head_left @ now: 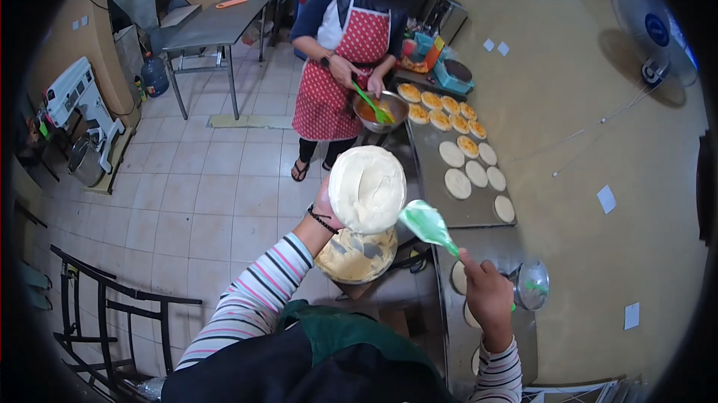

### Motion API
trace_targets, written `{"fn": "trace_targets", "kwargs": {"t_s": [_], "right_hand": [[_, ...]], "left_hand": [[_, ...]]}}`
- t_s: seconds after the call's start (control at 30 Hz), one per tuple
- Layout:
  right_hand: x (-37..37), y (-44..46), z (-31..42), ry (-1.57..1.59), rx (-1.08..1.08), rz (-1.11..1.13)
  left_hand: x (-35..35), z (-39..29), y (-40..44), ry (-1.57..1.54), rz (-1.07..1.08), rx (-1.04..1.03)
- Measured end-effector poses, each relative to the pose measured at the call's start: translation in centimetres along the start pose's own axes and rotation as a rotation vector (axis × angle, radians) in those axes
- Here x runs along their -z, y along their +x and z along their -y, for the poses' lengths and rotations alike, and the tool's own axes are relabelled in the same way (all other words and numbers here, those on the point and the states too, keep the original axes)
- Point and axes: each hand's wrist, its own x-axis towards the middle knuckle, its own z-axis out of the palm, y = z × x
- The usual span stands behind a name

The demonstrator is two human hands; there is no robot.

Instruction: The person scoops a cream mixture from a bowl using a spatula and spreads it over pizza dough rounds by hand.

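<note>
On my left hand (326, 205) rests a round cake layer (368, 190) covered with pale cream, held up in front of me. My left fingers are mostly hidden beneath it. My right hand (488, 294) is closed around the handle of a green spatula (426, 223), whose blade is smeared with white cream and sits just right of the round. Below the round stands a wide bowl (357, 259) with yellowish cream spread over its inside. Beside my right hand, a metal container (532, 287) stands on the counter, near pale rounds (459, 277) partly hidden by my arm.
A person in a red dotted apron (329, 100) holds a metal bowl (393, 110) and a green spatula (378, 111). Several rounds, some topped orange, lie on a metal tray (441, 205). A mixer (82, 108), a table (217, 23) and a black metal frame (105, 306) stand to the left.
</note>
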Motion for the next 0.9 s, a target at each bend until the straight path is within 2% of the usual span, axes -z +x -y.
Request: {"fn": "trace_targets", "kwargs": {"t_s": [0.07, 0.1, 0.13, 0.2, 0.3, 0.47, 0.53, 0.6, 0.67, 0.8, 0.87, 0.9], "right_hand": [[0.4, 0.2, -0.2, -0.027, -0.111, -0.134], [0.4, 0.3, 0.0, 0.033, -0.089, -0.186], [-0.1, 0.3, 0.4, 0.029, -0.101, -0.180], [-1.7, 0.0, 1.5, 0.277, 0.035, -0.208], [-3.4, -0.9, 3.4, 0.300, 0.044, -0.105], [-2.9, -0.7, 1.3, 0.159, -0.068, -0.196], [-2.3, -0.4, 0.0, 0.082, -0.226, -0.216], [-1.7, -0.3, -0.5, 0.013, -0.238, -0.238], [-1.6, -0.1, -0.5, 0.145, -0.199, -0.323], [-2.1, 0.4, 2.1, 0.317, -0.088, -0.162], [-3.0, 0.9, 2.4, 0.328, -0.130, -0.172], [-2.9, 0.9, 2.1, 0.305, -0.157, -0.165]], "left_hand": [[-0.2, 0.3, 0.3, -0.024, 0.029, -0.019], [-0.4, 0.6, 0.3, -0.061, 0.030, -0.029], [-0.4, 0.9, 0.5, -0.068, 0.026, -0.018], [0.0, 1.5, 0.4, -0.096, 0.063, -0.035], [1.0, 2.6, -0.8, -0.075, 0.088, 0.009], [0.1, 2.7, -0.4, -0.097, 0.050, 0.007], [-0.8, 2.7, -0.4, -0.015, 0.022, 0.006], [-1.4, 2.8, -0.3, -0.011, 0.072, 0.011], [-1.6, 3.2, -0.3, -0.074, 0.078, 0.046], [-1.2, 4.1, -0.9, -0.067, -0.006, 0.040], [-1.3, 4.3, -0.9, -0.190, 0.157, 0.160], [-1.5, 4.4, -0.9, -0.179, 0.143, 0.160]]}}
